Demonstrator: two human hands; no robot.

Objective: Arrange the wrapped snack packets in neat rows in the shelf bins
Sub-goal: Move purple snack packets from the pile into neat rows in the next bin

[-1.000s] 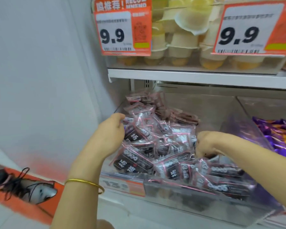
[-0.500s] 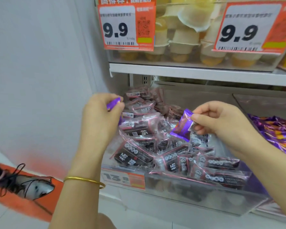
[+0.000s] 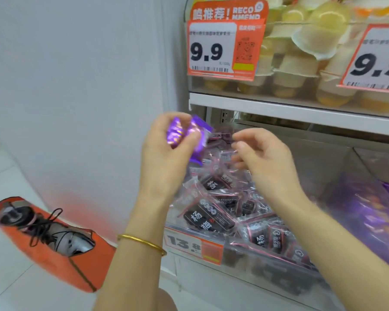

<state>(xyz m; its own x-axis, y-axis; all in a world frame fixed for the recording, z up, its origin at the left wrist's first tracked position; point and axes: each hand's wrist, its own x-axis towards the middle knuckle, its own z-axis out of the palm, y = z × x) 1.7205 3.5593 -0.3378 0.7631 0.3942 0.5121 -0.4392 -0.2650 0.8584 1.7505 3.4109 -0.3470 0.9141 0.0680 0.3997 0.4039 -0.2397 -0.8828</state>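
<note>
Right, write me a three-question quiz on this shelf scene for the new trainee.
1. Multiple choice: which hand grips the purple packets? A) left B) right C) both
2. True or false: the dark bayberry packets in the clear bin lie in neat rows.
3. Fill in: the price tag on that bin's front reads ___.
Key: 1) A: the left hand grips them, and the right hand holds nothing. 2) False: they lie jumbled. 3) 13.8
</note>
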